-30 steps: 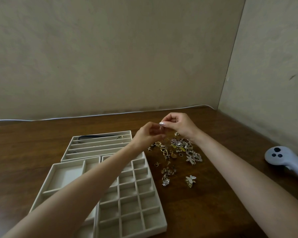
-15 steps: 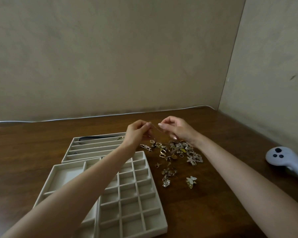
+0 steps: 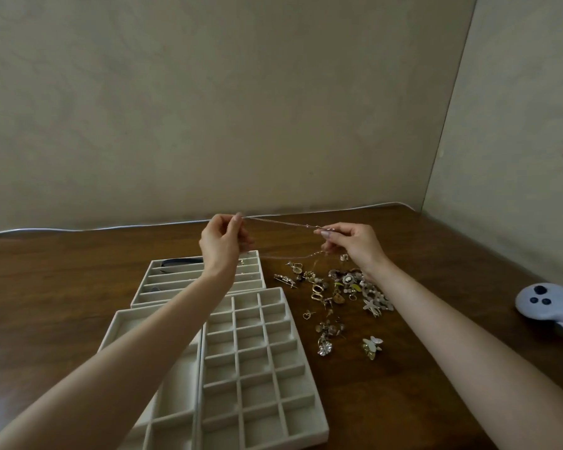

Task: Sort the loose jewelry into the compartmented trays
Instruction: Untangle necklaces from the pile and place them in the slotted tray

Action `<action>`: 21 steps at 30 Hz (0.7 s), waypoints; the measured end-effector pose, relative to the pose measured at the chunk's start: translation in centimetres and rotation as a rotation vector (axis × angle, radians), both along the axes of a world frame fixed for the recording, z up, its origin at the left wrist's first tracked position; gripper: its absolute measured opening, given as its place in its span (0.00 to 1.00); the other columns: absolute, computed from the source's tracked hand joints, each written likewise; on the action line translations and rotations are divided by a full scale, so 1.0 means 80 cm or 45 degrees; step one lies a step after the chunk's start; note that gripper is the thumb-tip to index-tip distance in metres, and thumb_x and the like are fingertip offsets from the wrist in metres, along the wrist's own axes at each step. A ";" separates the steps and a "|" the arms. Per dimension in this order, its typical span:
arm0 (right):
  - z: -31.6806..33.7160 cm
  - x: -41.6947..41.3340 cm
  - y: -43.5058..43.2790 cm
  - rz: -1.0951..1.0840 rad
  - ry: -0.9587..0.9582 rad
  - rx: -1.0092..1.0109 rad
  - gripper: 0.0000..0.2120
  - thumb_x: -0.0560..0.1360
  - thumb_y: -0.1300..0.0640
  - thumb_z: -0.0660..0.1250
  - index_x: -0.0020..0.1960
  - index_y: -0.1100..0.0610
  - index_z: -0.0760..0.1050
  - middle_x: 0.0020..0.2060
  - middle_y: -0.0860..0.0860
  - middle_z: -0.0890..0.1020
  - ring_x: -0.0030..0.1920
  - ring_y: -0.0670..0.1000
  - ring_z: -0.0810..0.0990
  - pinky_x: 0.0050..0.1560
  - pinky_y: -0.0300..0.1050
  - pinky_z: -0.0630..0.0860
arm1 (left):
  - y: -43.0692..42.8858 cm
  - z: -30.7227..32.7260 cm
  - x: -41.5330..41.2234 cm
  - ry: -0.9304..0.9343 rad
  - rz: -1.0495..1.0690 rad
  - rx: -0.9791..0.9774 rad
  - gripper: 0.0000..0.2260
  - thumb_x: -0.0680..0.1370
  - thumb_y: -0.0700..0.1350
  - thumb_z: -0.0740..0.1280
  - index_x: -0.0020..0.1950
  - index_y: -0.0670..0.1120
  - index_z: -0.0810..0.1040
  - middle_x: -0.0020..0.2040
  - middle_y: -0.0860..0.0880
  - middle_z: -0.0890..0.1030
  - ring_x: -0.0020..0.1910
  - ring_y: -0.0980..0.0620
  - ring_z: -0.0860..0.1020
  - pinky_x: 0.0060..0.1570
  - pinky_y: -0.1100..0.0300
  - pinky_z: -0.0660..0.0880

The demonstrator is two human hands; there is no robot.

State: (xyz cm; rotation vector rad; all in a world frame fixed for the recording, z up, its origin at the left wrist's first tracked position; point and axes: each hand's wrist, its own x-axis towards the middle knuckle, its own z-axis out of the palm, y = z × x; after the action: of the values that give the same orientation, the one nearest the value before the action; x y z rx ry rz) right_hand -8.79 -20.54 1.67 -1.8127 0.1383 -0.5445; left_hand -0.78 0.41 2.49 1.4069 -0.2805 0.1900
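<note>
A thin silvery chain [image 3: 278, 221] is stretched taut in the air between my two hands. My left hand [image 3: 223, 245] pinches its left end above the far tray of long slots [image 3: 254, 282]. My right hand [image 3: 351, 243] pinches the other end over the pile of loose jewelry [image 3: 338, 290]; a second strand sags below toward the pile. Nearer me lie a tray of small square cells [image 3: 260, 362] and, to its left, a tray with larger cells [image 3: 124, 323], partly hidden by my left forearm.
A dark band [image 3: 179, 262] lies in the far tray's top slot. A pale blue controller [image 3: 548, 305] sits at the right on the brown wooden table. A white cable [image 3: 78, 228] runs along the wall. Walls close off the back and the right.
My hands have drawn apart and risen, the left moving further left, and the chain now spans a wide gap between them where before they were nearly touching.
</note>
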 end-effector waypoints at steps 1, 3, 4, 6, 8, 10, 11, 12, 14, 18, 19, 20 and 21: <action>0.001 0.001 0.004 0.035 -0.010 0.047 0.07 0.76 0.64 0.66 0.49 0.57 0.81 0.37 0.55 0.82 0.37 0.49 0.81 0.37 0.38 0.80 | 0.005 -0.001 0.000 -0.013 0.034 0.025 0.07 0.80 0.43 0.62 0.44 0.43 0.74 0.33 0.45 0.77 0.27 0.55 0.78 0.30 0.62 0.78; 0.003 0.005 0.013 0.083 -0.017 0.128 0.07 0.76 0.65 0.65 0.49 0.58 0.81 0.35 0.55 0.81 0.34 0.51 0.82 0.34 0.42 0.81 | 0.016 -0.005 0.003 -0.019 0.074 0.072 0.06 0.80 0.43 0.62 0.45 0.42 0.74 0.32 0.44 0.77 0.27 0.54 0.79 0.29 0.59 0.79; 0.004 0.007 0.018 0.096 -0.018 0.148 0.07 0.76 0.65 0.65 0.49 0.58 0.81 0.34 0.55 0.80 0.32 0.51 0.82 0.32 0.42 0.81 | 0.022 -0.007 0.006 -0.008 0.085 0.085 0.06 0.80 0.42 0.62 0.45 0.42 0.74 0.32 0.44 0.76 0.26 0.53 0.79 0.27 0.59 0.79; 0.006 0.011 0.027 0.117 -0.024 0.168 0.06 0.75 0.65 0.66 0.49 0.59 0.81 0.34 0.56 0.80 0.30 0.51 0.81 0.31 0.41 0.80 | 0.036 -0.010 0.014 0.017 0.113 0.128 0.06 0.80 0.42 0.63 0.46 0.41 0.75 0.31 0.44 0.76 0.27 0.50 0.79 0.25 0.61 0.77; 0.010 0.016 0.037 0.137 -0.031 0.176 0.06 0.74 0.66 0.67 0.48 0.60 0.81 0.35 0.56 0.81 0.30 0.50 0.81 0.30 0.40 0.80 | 0.053 -0.015 0.025 0.027 0.146 0.211 0.06 0.79 0.41 0.64 0.45 0.40 0.77 0.31 0.45 0.76 0.27 0.50 0.78 0.24 0.63 0.75; 0.013 0.020 0.046 0.149 -0.045 0.157 0.06 0.74 0.66 0.68 0.49 0.61 0.81 0.35 0.56 0.81 0.30 0.50 0.81 0.31 0.40 0.80 | 0.075 -0.020 0.037 0.039 0.142 0.276 0.05 0.77 0.39 0.66 0.42 0.41 0.78 0.32 0.45 0.77 0.25 0.55 0.76 0.26 0.66 0.75; 0.014 0.023 0.051 0.154 -0.050 0.149 0.06 0.74 0.66 0.68 0.49 0.62 0.81 0.36 0.56 0.81 0.31 0.50 0.81 0.32 0.40 0.80 | 0.086 -0.023 0.042 0.047 0.123 0.297 0.06 0.77 0.38 0.67 0.40 0.42 0.78 0.32 0.45 0.78 0.25 0.56 0.76 0.26 0.67 0.75; 0.015 0.025 0.056 0.158 -0.050 0.142 0.06 0.74 0.66 0.68 0.49 0.62 0.81 0.36 0.56 0.82 0.31 0.50 0.82 0.33 0.40 0.80 | 0.098 -0.025 0.045 0.055 0.101 0.315 0.06 0.76 0.37 0.67 0.40 0.43 0.78 0.33 0.45 0.78 0.26 0.56 0.76 0.27 0.67 0.75; 0.015 0.031 0.067 0.164 -0.041 0.130 0.05 0.74 0.66 0.67 0.48 0.62 0.81 0.36 0.56 0.82 0.32 0.50 0.82 0.34 0.40 0.80 | 0.118 -0.027 0.048 0.074 0.063 0.335 0.05 0.75 0.36 0.67 0.41 0.43 0.79 0.34 0.45 0.79 0.28 0.55 0.78 0.30 0.67 0.76; 0.006 0.046 0.091 0.185 0.023 0.119 0.05 0.74 0.68 0.67 0.46 0.62 0.80 0.38 0.58 0.83 0.35 0.50 0.83 0.38 0.40 0.81 | 0.155 -0.032 0.056 0.093 0.066 0.324 0.06 0.73 0.32 0.68 0.41 0.42 0.78 0.35 0.43 0.80 0.32 0.50 0.81 0.40 0.60 0.80; 0.003 0.050 0.097 0.189 0.045 0.096 0.05 0.74 0.68 0.67 0.46 0.62 0.81 0.39 0.58 0.83 0.35 0.50 0.83 0.38 0.40 0.81 | 0.165 -0.034 0.059 0.089 0.081 0.329 0.06 0.73 0.32 0.69 0.40 0.42 0.78 0.36 0.42 0.80 0.33 0.49 0.81 0.42 0.58 0.80; -0.001 0.054 0.103 0.189 0.069 0.060 0.05 0.73 0.68 0.68 0.45 0.61 0.81 0.39 0.58 0.83 0.35 0.50 0.83 0.38 0.40 0.81 | 0.172 -0.036 0.061 0.091 0.094 0.337 0.07 0.73 0.31 0.69 0.40 0.43 0.78 0.37 0.41 0.80 0.33 0.49 0.81 0.42 0.58 0.80; -0.004 0.058 0.108 0.186 0.093 0.020 0.04 0.73 0.68 0.69 0.44 0.61 0.81 0.38 0.57 0.83 0.34 0.49 0.82 0.36 0.39 0.80 | 0.180 -0.038 0.064 0.096 0.114 0.363 0.07 0.73 0.31 0.69 0.39 0.43 0.78 0.37 0.41 0.80 0.33 0.50 0.81 0.41 0.59 0.80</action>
State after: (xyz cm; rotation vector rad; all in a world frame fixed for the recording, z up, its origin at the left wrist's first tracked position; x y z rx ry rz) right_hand -4.13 -11.90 1.35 -1.8120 0.0590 -0.3730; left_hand 4.31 14.81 -0.58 1.7068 -0.1871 0.1746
